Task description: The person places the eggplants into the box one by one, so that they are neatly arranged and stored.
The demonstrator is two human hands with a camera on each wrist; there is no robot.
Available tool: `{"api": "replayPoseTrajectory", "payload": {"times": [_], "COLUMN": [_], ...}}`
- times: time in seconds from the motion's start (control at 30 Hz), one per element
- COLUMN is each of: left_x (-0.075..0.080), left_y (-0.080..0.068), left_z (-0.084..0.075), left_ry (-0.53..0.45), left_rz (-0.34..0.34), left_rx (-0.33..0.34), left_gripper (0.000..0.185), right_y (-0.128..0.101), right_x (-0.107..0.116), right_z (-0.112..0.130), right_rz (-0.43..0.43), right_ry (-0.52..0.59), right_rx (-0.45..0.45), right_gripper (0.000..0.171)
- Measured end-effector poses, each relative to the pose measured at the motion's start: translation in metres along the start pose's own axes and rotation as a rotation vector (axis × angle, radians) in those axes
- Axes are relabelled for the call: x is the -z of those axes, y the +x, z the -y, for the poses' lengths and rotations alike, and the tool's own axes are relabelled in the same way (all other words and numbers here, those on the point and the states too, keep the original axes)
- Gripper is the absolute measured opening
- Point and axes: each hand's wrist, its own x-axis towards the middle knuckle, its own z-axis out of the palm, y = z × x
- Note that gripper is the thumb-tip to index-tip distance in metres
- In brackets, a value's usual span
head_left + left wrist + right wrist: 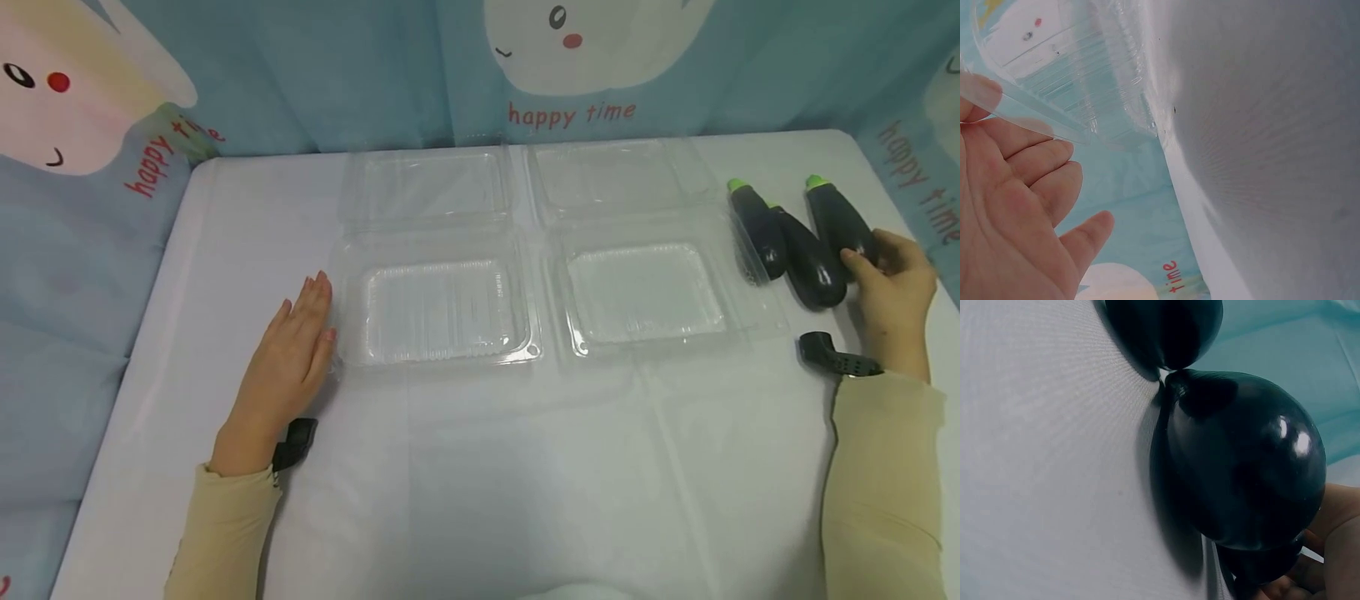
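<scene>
At the right, my right hand grips the rightmost toy-like eggplant, dark with a green cap, thumb on one side and fingers on the other. Two more eggplants lie just left of it; the middle eggplant fills much of the right wrist view and partly hides the held one. My left hand rests with fairly straight fingers against the left edge of a clear plastic clamshell box. In the left wrist view, the box's rim crosses by the thumb and fingers.
A second clear clamshell box stands to the right, lid folded open toward the back like the first. Its right side reaches the leftmost eggplant. White cloth covers the table; a blue printed curtain hangs behind.
</scene>
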Motion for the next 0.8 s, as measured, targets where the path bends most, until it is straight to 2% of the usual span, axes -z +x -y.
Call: {"api": "replayPoseTrajectory", "payload": {"times": [0.5,0.8], "left_x": [0.002,0.002], "left_y": [0.003,0.002], "left_z": [0.000,-0.002], "left_ry": [0.002,-0.001], "left_rz": [0.011,0.023], "left_rx": [0.008,0.026], "left_gripper": [0.051,0.051], "right_y": [0.002,-0.003], "right_x": [0.000,0.004], "right_z": [0.005,0.014], "right_rz": [-0.018,-0.049], "right_ry": [0.083,0.199], "right_rx": [-0.036,-0.046], "right_gripper": [0.050,0.047]}}
